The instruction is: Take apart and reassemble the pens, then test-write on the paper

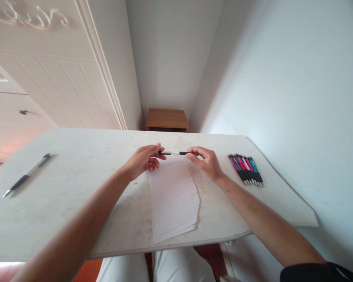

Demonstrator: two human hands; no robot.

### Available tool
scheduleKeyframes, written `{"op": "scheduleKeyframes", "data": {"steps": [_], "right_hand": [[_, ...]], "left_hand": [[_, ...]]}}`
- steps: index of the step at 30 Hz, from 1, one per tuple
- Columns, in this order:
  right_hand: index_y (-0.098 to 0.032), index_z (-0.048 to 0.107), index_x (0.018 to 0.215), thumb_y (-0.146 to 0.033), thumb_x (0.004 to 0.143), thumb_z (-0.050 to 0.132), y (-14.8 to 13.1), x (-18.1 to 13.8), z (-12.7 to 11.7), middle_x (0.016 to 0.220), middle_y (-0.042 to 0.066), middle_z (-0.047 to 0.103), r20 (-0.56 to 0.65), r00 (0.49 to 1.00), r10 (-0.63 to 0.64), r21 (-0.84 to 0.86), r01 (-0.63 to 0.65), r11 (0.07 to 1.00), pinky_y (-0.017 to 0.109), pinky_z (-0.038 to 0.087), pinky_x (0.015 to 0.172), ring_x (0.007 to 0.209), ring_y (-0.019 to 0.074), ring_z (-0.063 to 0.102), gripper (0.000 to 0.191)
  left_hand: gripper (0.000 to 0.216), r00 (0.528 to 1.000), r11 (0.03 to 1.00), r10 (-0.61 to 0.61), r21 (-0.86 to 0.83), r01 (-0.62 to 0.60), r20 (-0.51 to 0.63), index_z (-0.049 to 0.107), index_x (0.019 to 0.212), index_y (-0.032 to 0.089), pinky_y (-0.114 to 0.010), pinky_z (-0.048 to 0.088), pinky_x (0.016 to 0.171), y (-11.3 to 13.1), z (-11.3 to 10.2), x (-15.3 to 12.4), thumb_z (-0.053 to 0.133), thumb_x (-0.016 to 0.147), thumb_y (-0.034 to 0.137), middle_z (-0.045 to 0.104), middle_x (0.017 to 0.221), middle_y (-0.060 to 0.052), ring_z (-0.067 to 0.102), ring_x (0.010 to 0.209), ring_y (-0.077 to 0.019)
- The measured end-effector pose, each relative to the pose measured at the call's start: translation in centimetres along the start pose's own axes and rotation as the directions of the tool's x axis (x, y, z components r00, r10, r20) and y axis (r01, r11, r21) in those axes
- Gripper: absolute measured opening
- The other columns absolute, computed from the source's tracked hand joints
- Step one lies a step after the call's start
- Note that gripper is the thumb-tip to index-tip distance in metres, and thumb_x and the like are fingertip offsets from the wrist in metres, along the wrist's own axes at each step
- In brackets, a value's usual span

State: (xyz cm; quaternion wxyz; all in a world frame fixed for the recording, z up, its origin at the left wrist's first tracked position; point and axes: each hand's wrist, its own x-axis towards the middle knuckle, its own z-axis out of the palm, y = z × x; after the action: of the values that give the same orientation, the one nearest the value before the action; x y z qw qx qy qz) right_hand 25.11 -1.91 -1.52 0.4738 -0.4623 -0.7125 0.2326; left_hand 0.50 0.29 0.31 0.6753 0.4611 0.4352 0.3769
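Note:
A white pen with black ends point(174, 152) lies level between my two hands, above the top of the lined paper. My left hand point(145, 159) pinches its black clip end between thumb and fingers, the other fingers curled loosely below. On the opposite end, my right hand point(205, 161) grips the black grip section with thumb and fingertips, which hide the tip. Beneath them rests the lined paper point(175, 199), a few sheets with a torn right edge.
A row of several colourful pens point(246, 169) lies at the right of the white table point(117, 219). Another white and black pen point(28, 174) lies alone at the left. A wall rises on the right, a white cabinet point(61, 90) on the left, and a small wooden stand point(167, 118) behind.

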Motion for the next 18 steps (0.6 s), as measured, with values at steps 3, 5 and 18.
{"op": "scheduleKeyframes", "data": {"steps": [3, 5, 18], "right_hand": [[-0.017, 0.071, 0.086, -0.039, 0.083, 0.065, 0.12, -0.02, 0.03, 0.082, 0.004, 0.073, 0.000, 1.000, -0.011, 0.004, 0.011, 1.000, 0.029, 0.053, 0.074, 0.074, 0.0173, 0.066, 0.022], [-0.018, 0.071, 0.086, -0.038, 0.083, 0.066, 0.14, -0.04, 0.07, 0.082, 0.004, 0.073, 0.003, 1.000, -0.016, 0.000, 0.016, 1.000, 0.028, 0.053, 0.074, 0.074, 0.0171, 0.066, 0.021], [-0.018, 0.071, 0.086, -0.038, 0.083, 0.066, -0.06, 0.01, -0.02, 0.082, 0.004, 0.073, -0.006, 1.000, -0.029, -0.006, 0.029, 1.000, 0.029, 0.052, 0.073, 0.072, 0.0165, 0.065, 0.021]], "left_hand": [[0.043, 0.998, 0.999, -0.006, 0.046, 0.003, 0.066, 0.064, 0.087, 0.012, -0.016, 0.023, 0.035, -0.25, -0.11, 0.01, 0.074, 0.075, 0.052, 0.062, 0.066, -0.003, 0.044, 0.040, -0.0047], [0.040, 0.995, 0.999, 0.009, 0.050, -0.014, 0.097, 0.064, 0.083, 0.012, -0.016, 0.020, 0.035, -0.35, -0.21, 0.02, 0.078, 0.073, 0.048, 0.061, 0.066, -0.002, 0.040, 0.040, -0.0029], [0.046, 0.996, 0.993, 0.087, -0.081, -0.086, 0.007, 0.065, 0.103, 0.013, -0.018, 0.039, 0.044, -0.15, 0.02, 0.22, 0.080, 0.071, 0.041, 0.068, 0.084, -0.007, 0.061, 0.059, -0.0109]]}}
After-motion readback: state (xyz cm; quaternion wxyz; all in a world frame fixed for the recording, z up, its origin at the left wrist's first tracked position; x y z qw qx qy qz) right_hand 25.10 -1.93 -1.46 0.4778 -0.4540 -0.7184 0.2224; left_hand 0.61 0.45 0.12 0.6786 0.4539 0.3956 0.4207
